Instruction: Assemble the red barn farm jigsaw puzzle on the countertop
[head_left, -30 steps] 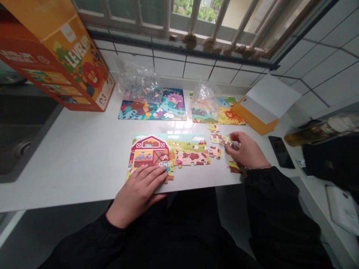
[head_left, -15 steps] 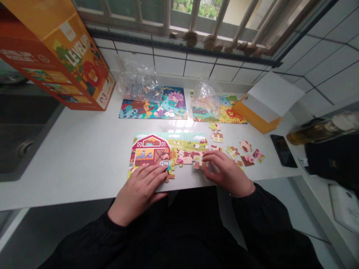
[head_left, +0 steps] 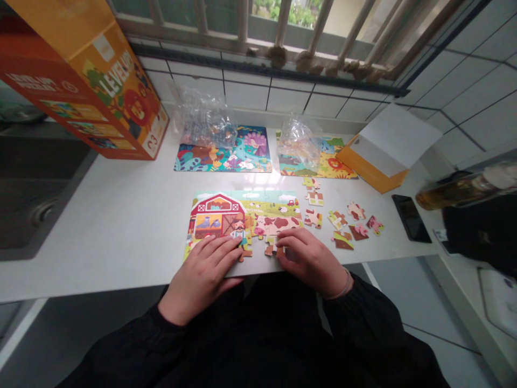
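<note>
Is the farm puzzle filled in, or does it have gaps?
The farm puzzle has gaps: space shows below the cow's head, and loose pieces lie to its right.

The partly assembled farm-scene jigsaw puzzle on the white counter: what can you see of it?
The colourful, cardboard-looking farm-scene jigsaw puzzle lies flat near the front edge of the glossy white counter. It shows a red barn, a brown-and-white cow, sheep and a tractor. The upper part is joined; the lower right is unfinished, with knobbed edges. The bare left hand covers its lower left; the bare right hand holds a green-and-brown piece below the cow.
</note>
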The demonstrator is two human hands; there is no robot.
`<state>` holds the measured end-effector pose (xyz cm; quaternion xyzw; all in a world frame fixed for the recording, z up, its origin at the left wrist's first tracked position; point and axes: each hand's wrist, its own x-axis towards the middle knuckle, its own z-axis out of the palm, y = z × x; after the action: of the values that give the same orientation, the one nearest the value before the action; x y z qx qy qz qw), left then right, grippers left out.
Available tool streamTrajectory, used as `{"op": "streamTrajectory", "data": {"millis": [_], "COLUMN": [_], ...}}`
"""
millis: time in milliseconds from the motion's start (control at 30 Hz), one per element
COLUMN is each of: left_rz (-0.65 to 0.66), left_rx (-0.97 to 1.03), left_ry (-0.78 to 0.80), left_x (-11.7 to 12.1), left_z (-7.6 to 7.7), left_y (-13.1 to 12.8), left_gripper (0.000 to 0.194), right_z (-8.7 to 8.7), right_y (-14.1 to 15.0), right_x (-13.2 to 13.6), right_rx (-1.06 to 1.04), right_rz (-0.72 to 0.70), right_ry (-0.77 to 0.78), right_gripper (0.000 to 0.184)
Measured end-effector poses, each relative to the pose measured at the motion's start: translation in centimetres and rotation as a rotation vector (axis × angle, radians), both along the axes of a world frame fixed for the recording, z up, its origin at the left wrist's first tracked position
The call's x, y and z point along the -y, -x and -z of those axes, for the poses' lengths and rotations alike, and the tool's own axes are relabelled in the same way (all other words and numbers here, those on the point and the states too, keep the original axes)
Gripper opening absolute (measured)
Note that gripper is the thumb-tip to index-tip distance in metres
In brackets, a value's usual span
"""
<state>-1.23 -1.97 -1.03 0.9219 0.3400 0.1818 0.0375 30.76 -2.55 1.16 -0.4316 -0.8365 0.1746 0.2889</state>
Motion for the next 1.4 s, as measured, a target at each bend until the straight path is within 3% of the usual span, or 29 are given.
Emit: {"op": "streamTrajectory", "data": {"millis": [200, 367, 533, 633, 700, 867, 1000, 1167, 1400], "left_rz": [-0.007, -0.007, 0.000, -0.001, -0.002, 0.000, -0.001, 0.002, -0.003], "left_rx": [0.015, 0.014, -0.010, -0.014, -0.019, -0.010, 0.001, -0.012, 0.003], "left_ry": [0.017, 0.011, -0.001, -0.013, -0.014, -0.001, 0.005, 0.006, 0.021], "left_x": [0.0, 0.0, -0.1, -0.1, -0.1, -0.1, -0.1, 0.0, 0.1], "left_z": [0.2, 0.2, 0.1, 0.1, 0.1, 0.1, 0.0, 0.0, 0.1], "left_y": [0.1, 0.1, 0.1, 0.1, 0.2, 0.2, 0.1, 0.1, 0.1], "left_gripper": [0.050, 0.050, 0.049, 0.049, 0.049, 0.049, 0.049, 0.051, 0.051], "right_z": [-1.3, -1.9, -1.3, -0.8, -0.4, -0.4, -0.9, -1.2, -0.8], "right_y": [-2.0, -7.4, -13.7, -16.2, -16.9, -15.6, -12.1, -8.2, -7.6], "right_x": [-0.1, -2.1, -5.2, -6.9, -7.7, -9.8, -12.0, -14.6, -16.0], "right_rx": [0.001, 0.112, 0.257, 0.334, 0.399, 0.584, 0.600, 0.588, 0.555], "right_rz": [0.085, 0.399, 0.812, 0.926, 0.910, 0.778, 0.767, 0.747, 0.723], "right_ry": [-0.032, -0.103, -0.013, 0.087, 0.143, 0.083, 0.035, 0.118, 0.168], "right_gripper": [0.022, 0.021, 0.029, 0.030, 0.029, 0.028, 0.030, 0.038, 0.031]}}
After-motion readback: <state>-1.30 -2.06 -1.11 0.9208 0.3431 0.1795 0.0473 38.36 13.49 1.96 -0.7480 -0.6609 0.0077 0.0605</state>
